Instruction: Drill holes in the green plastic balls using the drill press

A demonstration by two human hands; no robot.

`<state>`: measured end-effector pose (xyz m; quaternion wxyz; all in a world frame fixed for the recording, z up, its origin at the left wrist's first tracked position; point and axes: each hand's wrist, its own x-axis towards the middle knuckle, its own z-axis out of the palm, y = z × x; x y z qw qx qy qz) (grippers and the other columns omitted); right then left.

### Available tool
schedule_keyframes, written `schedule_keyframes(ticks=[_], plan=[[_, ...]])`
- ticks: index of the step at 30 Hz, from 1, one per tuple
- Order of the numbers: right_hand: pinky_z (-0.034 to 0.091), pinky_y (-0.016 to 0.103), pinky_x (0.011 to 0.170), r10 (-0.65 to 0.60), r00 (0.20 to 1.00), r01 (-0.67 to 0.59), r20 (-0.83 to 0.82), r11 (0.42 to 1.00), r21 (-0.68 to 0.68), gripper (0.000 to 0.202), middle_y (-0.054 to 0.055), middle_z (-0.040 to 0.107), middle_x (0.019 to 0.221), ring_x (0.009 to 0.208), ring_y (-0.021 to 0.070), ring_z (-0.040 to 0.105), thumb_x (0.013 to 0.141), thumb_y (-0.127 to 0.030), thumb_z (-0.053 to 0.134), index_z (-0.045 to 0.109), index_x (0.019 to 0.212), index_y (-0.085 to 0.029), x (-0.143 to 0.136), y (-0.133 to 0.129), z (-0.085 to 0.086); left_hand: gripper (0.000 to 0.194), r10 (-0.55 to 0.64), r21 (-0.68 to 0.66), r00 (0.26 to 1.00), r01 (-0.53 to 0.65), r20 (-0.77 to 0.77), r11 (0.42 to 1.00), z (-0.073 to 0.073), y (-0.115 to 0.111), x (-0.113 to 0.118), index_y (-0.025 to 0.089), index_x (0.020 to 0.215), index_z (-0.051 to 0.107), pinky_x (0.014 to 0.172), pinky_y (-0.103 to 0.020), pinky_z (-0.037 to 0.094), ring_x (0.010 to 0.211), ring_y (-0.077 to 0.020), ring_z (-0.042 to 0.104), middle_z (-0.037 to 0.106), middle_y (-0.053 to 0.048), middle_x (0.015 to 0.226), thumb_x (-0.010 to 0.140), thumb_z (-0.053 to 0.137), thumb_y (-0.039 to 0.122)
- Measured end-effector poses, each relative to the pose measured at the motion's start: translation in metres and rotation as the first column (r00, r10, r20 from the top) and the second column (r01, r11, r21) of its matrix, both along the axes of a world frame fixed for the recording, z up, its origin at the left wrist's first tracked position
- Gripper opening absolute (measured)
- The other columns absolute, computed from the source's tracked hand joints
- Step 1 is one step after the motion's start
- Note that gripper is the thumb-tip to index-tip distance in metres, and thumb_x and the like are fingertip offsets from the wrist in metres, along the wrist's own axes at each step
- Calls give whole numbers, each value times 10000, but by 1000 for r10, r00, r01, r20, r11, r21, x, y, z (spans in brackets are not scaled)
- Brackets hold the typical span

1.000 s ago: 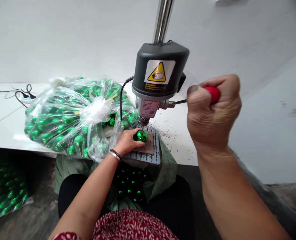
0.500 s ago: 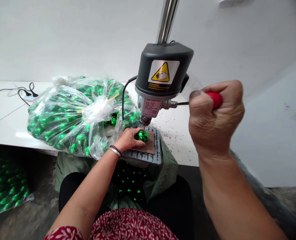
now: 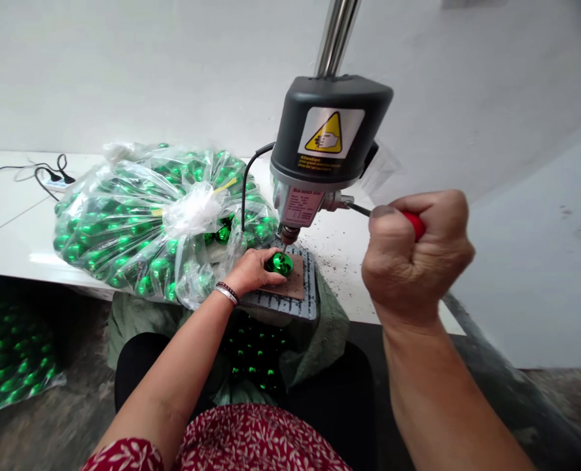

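The green ball (image 3: pixel 283 263), one alone, rests on one brown board (image 3: pixel 295 282) beneath one drill bit (image 3: pixel 284 249), whose tip reaches its top; I cannot tell whether the tip has gone in. My left grip (image 3: pixel 255 271) is curved round the ball from the left, thumb on the near side and fingers on the far side, parted by just the ball's width. Two bracelets (image 3: pixel 228 293), one dark and beaded, one silvery, circle that wrist. The board lies on one grey slotted base (image 3: pixel 311 288), and dark shavings (image 3: pixel 334 267) speckle the white worktop (image 3: pixel 16 216) to its right.

Above the bit come one chuck (image 3: pixel 289 234) and one dark drill head (image 3: pixel 288 147), bearing one hand-warning label (image 3: pixel 334 134), with one smaller pink label (image 3: pixel 301 206) lower down. One metal column (image 3: pixel 338 39) rises behind. From the right side one lever (image 3: pixel 359 209) runs to one red knob (image 3: pixel 415 226), and my right grip (image 3: pixel 415 258) is wrapped tightly round it.

To the left, one tied clear bag (image 3: pixel 123 229) of green balls, too many to count, lies on the worktop. A second bag (image 3: pixel 10 360) sits lower, at far left. More balls (image 3: pixel 254 353) show in shadow below the base, beside green cloth (image 3: pixel 320 337). Two black plugs (image 3: pixel 68 178) sit in one power strip (image 3: pixel 59 186).
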<state>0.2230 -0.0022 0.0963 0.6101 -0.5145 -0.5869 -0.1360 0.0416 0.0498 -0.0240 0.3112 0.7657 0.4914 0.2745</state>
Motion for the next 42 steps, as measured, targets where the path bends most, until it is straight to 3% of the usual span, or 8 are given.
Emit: schedule_keyframes(ticks=[15,19,24,30,33,38,40,42], plan=[[418,247,553,35,999,-36,24,997,72,111,-18,551,684,581,99,510,852,-328,488,509,819,-225,-1,-6,-53,397,20,7,1000,-21,1,1000,-3,-1,0,204,1021,701,756,-248,468,822,-188,622,704,16,831,656,759,348],[380,223,563,37,999,-34,-28,994,107,181,-22,505,664,576,67,451,865,-345,449,488,786,-187,-3,11,-9,465,69,-12,997,-69,18,998,-4,-2,5,203,1085,681,802,-263,476,868,-199,636,718,-4,910,649,770,339],[299,214,586,52,980,-95,-194,971,-220,215,-54,402,608,600,34,354,850,-261,481,413,673,-159,0,48,63,430,113,-25,993,-112,24,993,16,-26,3,174,1091,651,822,-274,467,894,-196,623,703,-32,996,682,732,277],[295,230,621,42,967,-102,-250,968,-229,221,-75,384,608,625,27,341,846,-256,506,410,670,-163,-2,55,67,421,-203,-248,965,158,-166,956,45,-72,-34,228,1058,691,680,-249,450,789,-190,641,731,-16,918,658,757,345],[302,248,658,25,959,-98,-283,964,-247,231,-76,388,617,651,30,358,847,-250,497,401,654,-167,-3,53,65,481,-288,-358,899,162,-331,920,47,-87,-45,249,1100,699,617,-249,434,748,-201,651,747,-23,884,647,767,396],[298,270,683,75,950,-145,-304,966,-214,244,-99,414,635,645,19,364,845,-318,478,438,675,-148,-3,53,64,384,-75,-231,927,-13,-368,973,56,-77,-54,209,1148,684,738,-266,485,833,-195,672,750,-55,1005,799,603,348],[303,277,690,98,949,-162,-300,967,-195,245,-105,431,642,641,17,380,850,-328,467,460,695,-138,-2,53,62,338,99,-76,921,-137,-378,988,61,-57,-59,203,1129,688,824,-274,487,892,-188,676,743,-61,1048,878,482,295],[305,279,690,106,947,-166,-304,970,-177,240,-108,430,638,640,15,382,852,-321,467,471,706,-131,-1,54,60,368,336,129,831,-312,-442,941,61,-30,-66,172,1157,668,924,-306,464,1027,-214,656,709,-106,1152,900,406,201]])
